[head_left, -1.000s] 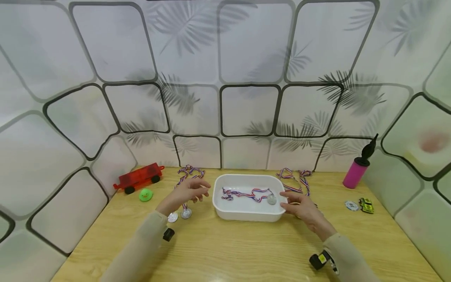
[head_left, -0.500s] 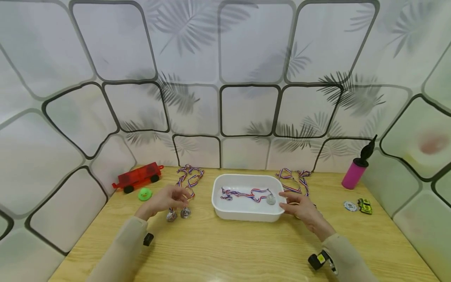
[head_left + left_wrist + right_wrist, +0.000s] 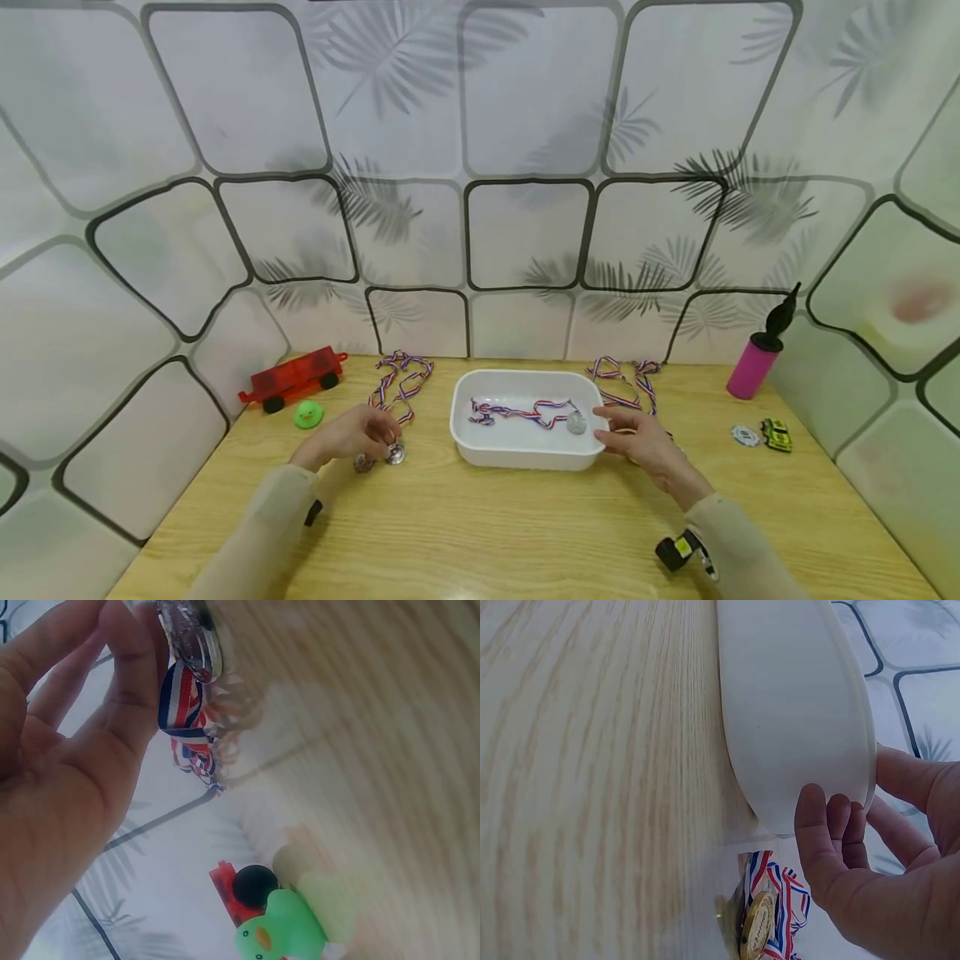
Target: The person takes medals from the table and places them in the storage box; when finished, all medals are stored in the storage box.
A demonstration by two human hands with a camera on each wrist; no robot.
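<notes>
- A pale backdrop [image 3: 528, 233] printed with dark rounded outlines and grey leaf sprays stands behind and around a light wood-grain table [image 3: 480, 533].
- The white tray [image 3: 525, 458] sits on the table in front of me; inside it lie a silver medal [image 3: 576, 422] and its striped ribbon [image 3: 517, 414], stretched towards the left end.
- My right hand [image 3: 641, 442] grips the tray's right end, its digits bent on both sides of the wall, some over the rim and some against the outside.
- Beyond that hand, the right wrist view shows a gold medal [image 3: 759, 924] beside the tray, next to a red, white and blue ribbon [image 3: 784, 915].
- My left hand [image 3: 352, 435] is left of the tray, fingers bent and reaching down to two more medals, the left medal [image 3: 363, 462] and the right medal [image 3: 395, 452]; I cannot tell whether they pinch anything.
- A tricolour ribbon [image 3: 172, 697] runs from there towards the backdrop.
- Further left are a green toy duck [image 3: 308, 414] and, behind it, a red toy wagon [image 3: 292, 379].
- Far right stand a pink pump with a black top [image 3: 752, 368], a poker chip [image 3: 746, 436] and, just beside the chip, a yellow toy car [image 3: 776, 435].
</notes>
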